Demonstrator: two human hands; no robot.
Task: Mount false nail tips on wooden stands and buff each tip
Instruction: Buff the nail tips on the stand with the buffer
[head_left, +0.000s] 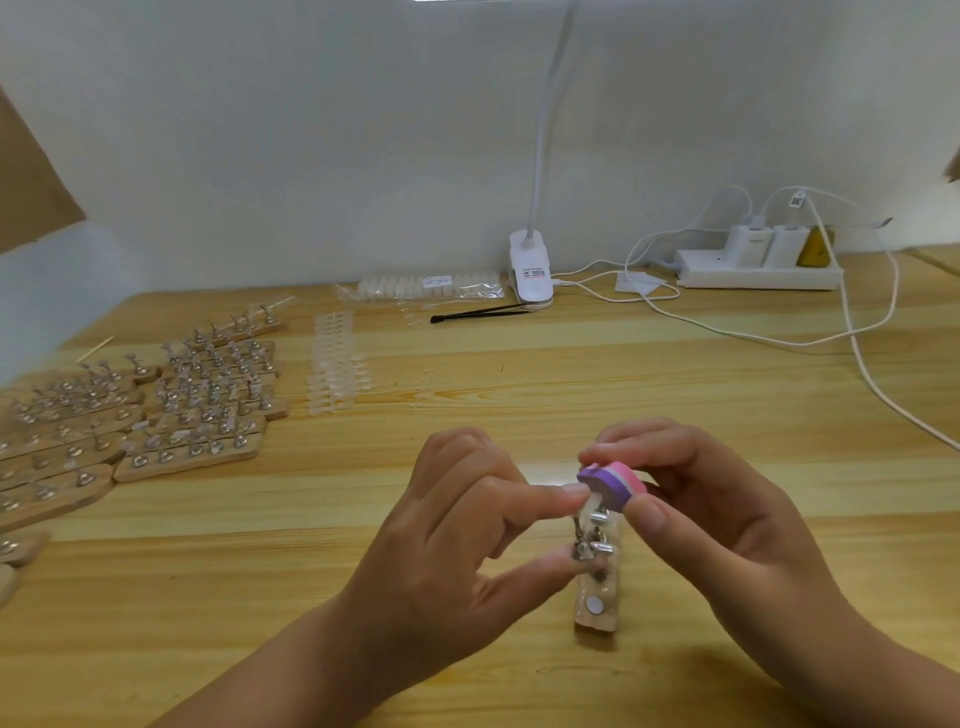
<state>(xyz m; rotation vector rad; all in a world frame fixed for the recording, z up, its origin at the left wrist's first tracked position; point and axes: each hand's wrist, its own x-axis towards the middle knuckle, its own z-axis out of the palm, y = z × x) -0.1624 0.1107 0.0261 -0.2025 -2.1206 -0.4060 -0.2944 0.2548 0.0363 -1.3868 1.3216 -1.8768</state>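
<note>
Right hand (717, 519): we are pinching the buffer (615, 483) between thumb and fingers, touching the nail tip (592, 506) | left hand (457, 519): we are pinching the wooden stand (595, 608), forefinger on that tip.

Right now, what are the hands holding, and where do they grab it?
The right hand pinches the purple-pink buffer by its edges. The left hand pinches the wooden stand at its metal holders, index fingertip against the nail tip.

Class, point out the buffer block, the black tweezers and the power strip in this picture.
buffer block (614, 487), head view, its purple side face.
black tweezers (478, 313), head view, midway along the arms.
power strip (753, 280), head view, its white front face.
</note>
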